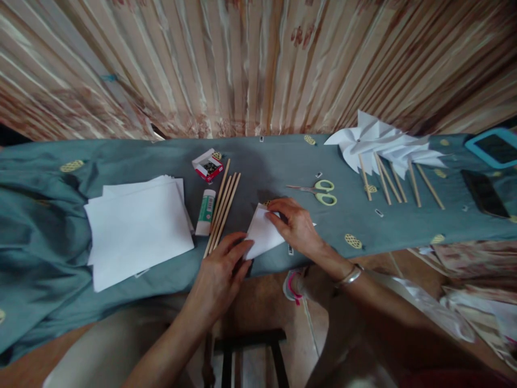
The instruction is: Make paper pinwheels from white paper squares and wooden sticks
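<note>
A folded piece of white paper (pixel 262 235) lies near the table's front edge between my two hands. My left hand (pixel 226 264) grips its lower left corner between thumb and fingers. On its upper right side, my right hand (pixel 291 220) pinches the paper's edge, covering part of it. Just left of the paper lie several thin wooden sticks (pixel 223 213), and beside them is a glue stick (pixel 206 212) with a green label. Scissors (pixel 319 191) with pale green handles rest beyond my right hand.
A stack of white paper (pixel 139 231) lies at the left. Behind the glue stick sits a small open red and white box (pixel 208 166) of dark pins or tacks. Paper pinwheels (pixel 383 141) on sticks, a phone (pixel 483 193) and a blue-framed device (pixel 493 148) are at the right. A curtain (pixel 258 70) hangs behind.
</note>
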Demonstrator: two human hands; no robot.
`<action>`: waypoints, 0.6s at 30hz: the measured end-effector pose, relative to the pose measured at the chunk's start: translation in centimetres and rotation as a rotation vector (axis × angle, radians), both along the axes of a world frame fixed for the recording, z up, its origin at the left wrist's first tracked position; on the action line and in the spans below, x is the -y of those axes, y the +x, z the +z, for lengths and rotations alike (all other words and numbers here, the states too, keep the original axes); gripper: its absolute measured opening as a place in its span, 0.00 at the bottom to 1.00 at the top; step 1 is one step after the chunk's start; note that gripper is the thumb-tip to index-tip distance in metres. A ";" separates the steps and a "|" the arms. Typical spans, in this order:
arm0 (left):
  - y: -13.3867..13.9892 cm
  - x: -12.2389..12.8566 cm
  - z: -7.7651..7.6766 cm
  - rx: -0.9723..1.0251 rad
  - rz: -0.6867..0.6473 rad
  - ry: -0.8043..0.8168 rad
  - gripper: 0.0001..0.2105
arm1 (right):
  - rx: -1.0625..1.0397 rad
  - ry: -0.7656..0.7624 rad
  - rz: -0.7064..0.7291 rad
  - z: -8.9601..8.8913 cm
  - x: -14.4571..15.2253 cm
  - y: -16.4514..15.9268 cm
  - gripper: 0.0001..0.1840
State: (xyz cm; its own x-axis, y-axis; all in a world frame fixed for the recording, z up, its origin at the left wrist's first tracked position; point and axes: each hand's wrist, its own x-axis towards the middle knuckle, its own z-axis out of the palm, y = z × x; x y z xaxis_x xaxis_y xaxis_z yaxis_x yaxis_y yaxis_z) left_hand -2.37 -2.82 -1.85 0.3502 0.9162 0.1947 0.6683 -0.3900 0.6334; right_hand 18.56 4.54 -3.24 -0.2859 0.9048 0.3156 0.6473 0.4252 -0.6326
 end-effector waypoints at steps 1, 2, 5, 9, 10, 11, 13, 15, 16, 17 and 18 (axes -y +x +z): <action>-0.1 0.1 -0.1 -0.012 -0.002 0.015 0.13 | -0.001 0.001 -0.002 -0.1 0.0 0.0 0.06; -0.1 0.1 -0.1 -0.018 -0.002 0.033 0.13 | -0.001 0.003 -0.003 -0.1 0.1 0.0 0.06; -0.2 0.2 -0.2 -0.017 0.000 0.067 0.13 | -0.003 0.012 -0.002 -0.2 0.1 0.0 0.06; -0.2 0.1 -0.1 -0.008 0.003 0.061 0.13 | -0.010 0.011 -0.030 -0.2 0.1 -0.2 0.05; -0.2 0.1 0.0 -0.009 0.002 0.062 0.13 | -0.011 0.009 -0.036 -0.2 0.1 -0.2 0.05; -0.2 0.1 0.0 -0.010 0.002 0.066 0.13 | -0.010 0.007 -0.038 -0.2 0.1 -0.3 0.04; -0.1 0.1 0.1 -0.015 0.000 0.078 0.12 | -0.009 0.007 -0.041 -0.3 0.1 -0.3 0.04; -0.1 0.1 0.1 -0.021 -0.003 0.084 0.12 | -0.010 0.006 -0.047 -0.3 0.0 -0.4 0.03; -0.1 0.1 0.1 -0.025 -0.004 0.088 0.12 | -0.011 0.003 -0.050 -0.3 0.0 -0.4 0.03; -0.1 0.1 0.1 -0.028 -0.006 0.094 0.11 | -0.012 0.000 -0.054 -0.2 0.0 -0.4 0.03; -0.1 0.1 0.1 -0.032 -0.008 0.099 0.11 | -0.013 -0.004 -0.057 -0.2 -0.1 -0.5 0.03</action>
State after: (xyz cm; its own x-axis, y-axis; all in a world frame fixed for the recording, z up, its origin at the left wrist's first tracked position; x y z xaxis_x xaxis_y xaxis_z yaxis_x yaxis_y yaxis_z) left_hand -2.47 -2.92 -1.77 0.3648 0.8901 0.2730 0.6841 -0.4552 0.5699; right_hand 18.08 4.61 -3.48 -0.2300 0.9206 0.3156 0.6623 0.3856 -0.6424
